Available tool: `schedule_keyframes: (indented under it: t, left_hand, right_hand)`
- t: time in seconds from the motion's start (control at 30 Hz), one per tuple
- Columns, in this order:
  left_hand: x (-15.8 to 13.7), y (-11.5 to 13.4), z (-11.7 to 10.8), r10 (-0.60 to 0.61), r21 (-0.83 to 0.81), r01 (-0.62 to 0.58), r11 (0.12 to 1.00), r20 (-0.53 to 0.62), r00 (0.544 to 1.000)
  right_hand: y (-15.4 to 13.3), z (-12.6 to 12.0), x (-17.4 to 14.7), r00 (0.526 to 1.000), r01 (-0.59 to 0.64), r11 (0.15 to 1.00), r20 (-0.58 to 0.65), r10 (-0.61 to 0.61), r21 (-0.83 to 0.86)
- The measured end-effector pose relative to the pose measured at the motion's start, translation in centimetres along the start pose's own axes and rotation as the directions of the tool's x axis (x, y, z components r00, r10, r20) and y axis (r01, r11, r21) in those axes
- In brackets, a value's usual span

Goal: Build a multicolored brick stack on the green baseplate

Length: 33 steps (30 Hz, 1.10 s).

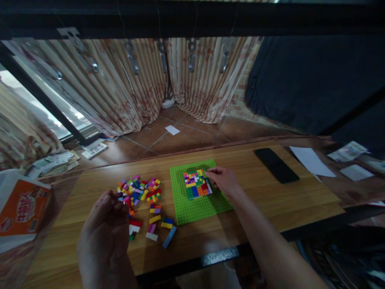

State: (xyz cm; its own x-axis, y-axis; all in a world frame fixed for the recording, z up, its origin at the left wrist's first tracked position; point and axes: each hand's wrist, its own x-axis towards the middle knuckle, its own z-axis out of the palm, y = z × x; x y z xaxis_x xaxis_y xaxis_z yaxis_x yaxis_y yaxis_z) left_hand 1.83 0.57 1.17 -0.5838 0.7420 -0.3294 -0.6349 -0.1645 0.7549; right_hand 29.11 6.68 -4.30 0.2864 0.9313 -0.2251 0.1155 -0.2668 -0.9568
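A green studded baseplate [180, 210] lies on the wooden table, carrying a rectangular, multicoloured build of toy bricks [195, 185]. At the upper right corner of that build is my right hand [222, 180], its thumb and fingertips pinched together; whatever is between them is too small to make out. My left hand [104, 224] hovers over the near left part of the table with fingers curled inward, and their contents are hidden. Just beyond it is a pile of loose toy bricks [136, 188], partly covered by the hand. Several more bricks, including a blue one [169, 237], lie between pile and baseplate.
A black phone [276, 165] and white paper [312, 161] lie toward the table's right end. An orange and white box [24, 208] stands at the left. A dark bar [192, 20] with metal hooks crosses overhead, and striped curtains [120, 88] hang beyond the table.
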Motion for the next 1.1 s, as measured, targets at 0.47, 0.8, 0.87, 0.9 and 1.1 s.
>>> schedule_keyframes:
  t: [0.47,0.8,0.87,0.9,1.1]
  left_hand:
    - [-0.1,-0.7,0.3,0.038,0.08,-0.039,0.996,0.011,0.999]
    - [-1.2,-0.5,0.7,0.034,0.024,-0.034,0.999,0.0,0.999]
    - [-1.1,-0.5,0.6,0.052,0.022,-0.052,0.998,0.01,0.999]
    - [-1.2,-0.5,0.6,0.057,0.016,-0.057,0.998,0.007,0.998]
    - [-1.4,-0.4,0.5,0.048,-0.018,-0.048,0.999,-0.003,0.999]
  right_hand:
    - [-0.3,0.1,-0.1,0.999,-0.03,1.0,0.034,0.03,0.001]
    - [-0.4,-1.0,-0.8,0.989,0.149,0.987,0.009,-0.149,-0.068]
    - [-0.8,-0.9,-1.7,0.971,0.239,0.966,0.003,-0.24,-0.102]
    - [-1.0,-0.6,-2.4,0.964,0.266,0.96,0.009,-0.266,-0.091]
    - [-1.0,2.5,-7.5,0.836,0.527,0.829,0.294,-0.464,-0.19]
